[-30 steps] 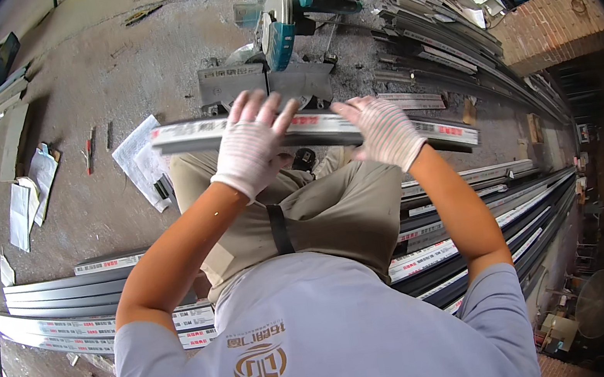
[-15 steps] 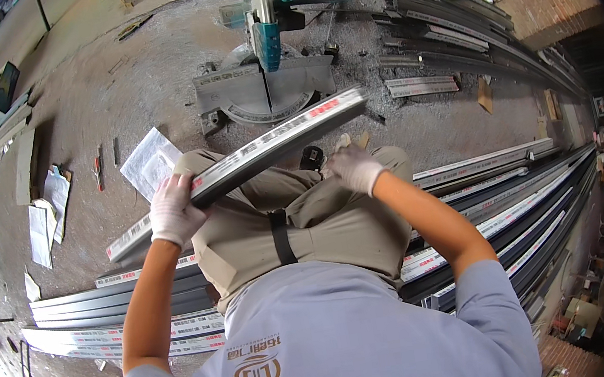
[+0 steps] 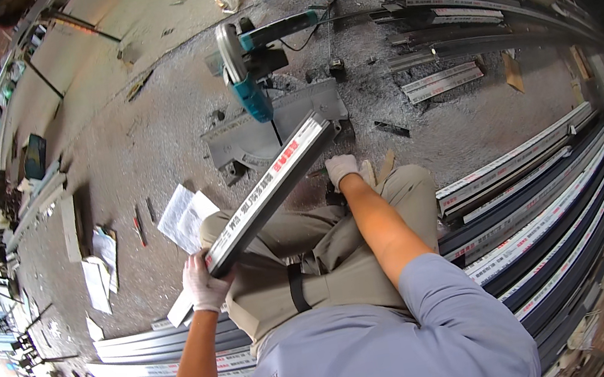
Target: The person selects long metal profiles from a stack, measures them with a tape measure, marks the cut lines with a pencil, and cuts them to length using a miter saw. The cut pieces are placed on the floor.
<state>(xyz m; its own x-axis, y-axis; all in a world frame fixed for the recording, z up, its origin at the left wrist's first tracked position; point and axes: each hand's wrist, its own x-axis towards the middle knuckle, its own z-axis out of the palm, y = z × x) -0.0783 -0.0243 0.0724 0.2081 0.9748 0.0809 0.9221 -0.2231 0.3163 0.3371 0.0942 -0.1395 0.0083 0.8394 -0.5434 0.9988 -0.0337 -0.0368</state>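
Note:
My left hand (image 3: 205, 285), in a white glove, grips a long metal profile (image 3: 274, 185) near its lower end. White printed film covers the profile's upper face, and its side is dark grey. It slants up over my left leg, its far end close to the base of a teal mitre saw (image 3: 251, 96). My right hand (image 3: 343, 168), also gloved, reaches forward and low between my knees, to the right of the profile. Its fingers look curled; whatever they hold is hidden. A small tan offcut (image 3: 386, 165) lies just to its right.
Stacked profiles lie on the floor to my right (image 3: 527, 233) and left (image 3: 165, 345). More profiles (image 3: 461, 1) stretch along the far right. White papers (image 3: 185, 217) and a red pen (image 3: 139, 226) are at the left. A short dark piece (image 3: 391, 128) rests right of the saw.
The profile has swung to a steeper slant, its far end nearer the saw base. My right hand has moved forward from beside my right knee. The view has turned somewhat.

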